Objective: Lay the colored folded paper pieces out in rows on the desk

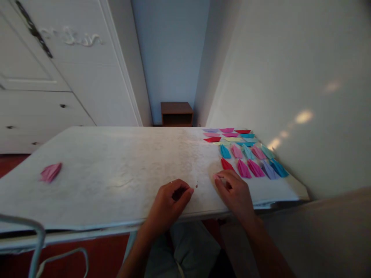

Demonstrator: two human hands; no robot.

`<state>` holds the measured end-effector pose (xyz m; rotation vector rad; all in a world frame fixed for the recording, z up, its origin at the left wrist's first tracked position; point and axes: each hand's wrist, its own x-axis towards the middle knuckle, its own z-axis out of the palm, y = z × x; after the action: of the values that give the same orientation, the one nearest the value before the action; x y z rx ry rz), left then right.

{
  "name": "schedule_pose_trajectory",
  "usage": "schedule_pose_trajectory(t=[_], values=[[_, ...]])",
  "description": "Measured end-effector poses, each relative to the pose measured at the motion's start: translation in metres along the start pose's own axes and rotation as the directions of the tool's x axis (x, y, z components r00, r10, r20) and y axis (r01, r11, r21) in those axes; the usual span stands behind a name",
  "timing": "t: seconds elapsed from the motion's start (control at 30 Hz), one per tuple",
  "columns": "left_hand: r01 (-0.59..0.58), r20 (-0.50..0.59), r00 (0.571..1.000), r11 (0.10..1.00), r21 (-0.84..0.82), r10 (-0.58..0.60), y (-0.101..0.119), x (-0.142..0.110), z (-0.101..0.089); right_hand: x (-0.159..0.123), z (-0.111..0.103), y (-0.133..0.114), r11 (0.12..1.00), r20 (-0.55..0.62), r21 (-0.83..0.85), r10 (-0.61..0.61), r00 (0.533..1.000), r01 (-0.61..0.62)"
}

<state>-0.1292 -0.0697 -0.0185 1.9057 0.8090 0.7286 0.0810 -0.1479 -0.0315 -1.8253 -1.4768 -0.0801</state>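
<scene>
My left hand (171, 200) rests on the white table (116, 173) near its front edge, fingers curled inward; whether anything is in them is hidden. My right hand (233, 191) lies just to its right, fingers bent and pressed down at the table surface, close to a red folded paper piece (226, 165). Behind the right hand, several folded paper pieces (249, 154) in pink, blue, red and purple lie in rows at the table's right end. A single pink folded paper (51, 172) lies far to the left.
A white wall runs along the table's right side. White cupboard doors and drawers (58, 77) stand behind on the left. A small brown shelf (176, 113) sits on the floor beyond. A metal chair frame (37, 239) shows at bottom left.
</scene>
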Motion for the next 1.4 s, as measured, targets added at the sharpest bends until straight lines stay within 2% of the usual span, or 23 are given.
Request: schedule_pose_trajectory(t=[0.07,0.13,0.27,0.4,0.5,0.6,0.67,0.77,0.87,0.97,1.1,1.2,1.4], values=[[0.016,-0.014,1.0,0.999,-0.028,-0.016,-0.004,-0.004,-0.012,0.003,0.004,-0.009,0.998,0.163,0.056,-0.019,0.986,0.01],[0.028,-0.063,0.998,1.0,-0.014,-0.029,-0.012,-0.009,-0.031,0.008,0.009,-0.017,0.996,0.271,0.092,-0.04,0.962,0.016],[0.085,-0.248,0.968,0.985,0.149,-0.046,-0.03,-0.029,-0.091,0.016,0.026,-0.033,0.986,0.367,0.161,-0.094,0.926,0.037],[0.206,-0.436,0.899,0.902,0.38,-0.022,-0.045,-0.052,-0.162,0.016,0.047,-0.056,0.97,0.431,0.231,-0.177,0.885,0.082],[0.366,-0.562,0.827,0.775,0.515,-0.017,-0.067,-0.062,-0.21,0.014,0.059,-0.074,0.948,0.437,0.288,-0.259,0.861,0.138],[0.529,-0.694,0.72,0.64,0.558,0.009,-0.093,-0.067,-0.247,0.015,0.066,-0.087,0.926,0.428,0.324,-0.324,0.843,0.191],[0.583,-0.708,0.706,0.576,0.573,-0.009,-0.106,-0.07,-0.264,0.016,0.068,-0.091,0.913,0.416,0.345,-0.356,0.837,0.217],[0.597,-0.672,0.736,0.545,0.589,-0.08,-0.113,-0.073,-0.277,0.018,0.07,-0.091,0.898,0.387,0.37,-0.381,0.839,0.237],[0.585,-0.634,0.766,0.529,0.615,-0.11,-0.112,-0.075,-0.279,0.019,0.073,-0.088,0.902,0.401,0.353,-0.385,0.831,0.247],[0.546,-0.615,0.787,0.525,0.654,-0.052,-0.115,-0.078,-0.277,0.019,0.079,-0.09,0.901,0.411,0.339,-0.399,0.819,0.269],[0.487,-0.59,0.807,0.553,0.676,0.01,-0.118,-0.082,-0.274,0.019,0.086,-0.1,0.904,0.371,0.33,-0.39,0.843,0.273],[0.484,-0.608,0.793,0.568,0.665,0.036,-0.118,-0.084,-0.273,0.019,0.087,-0.106,0.902,0.366,0.333,-0.392,0.844,0.274],[0.503,-0.696,0.711,0.614,0.608,0.106,-0.112,-0.087,-0.259,0.019,0.086,-0.106,0.894,0.378,0.364,-0.398,0.836,0.261]])
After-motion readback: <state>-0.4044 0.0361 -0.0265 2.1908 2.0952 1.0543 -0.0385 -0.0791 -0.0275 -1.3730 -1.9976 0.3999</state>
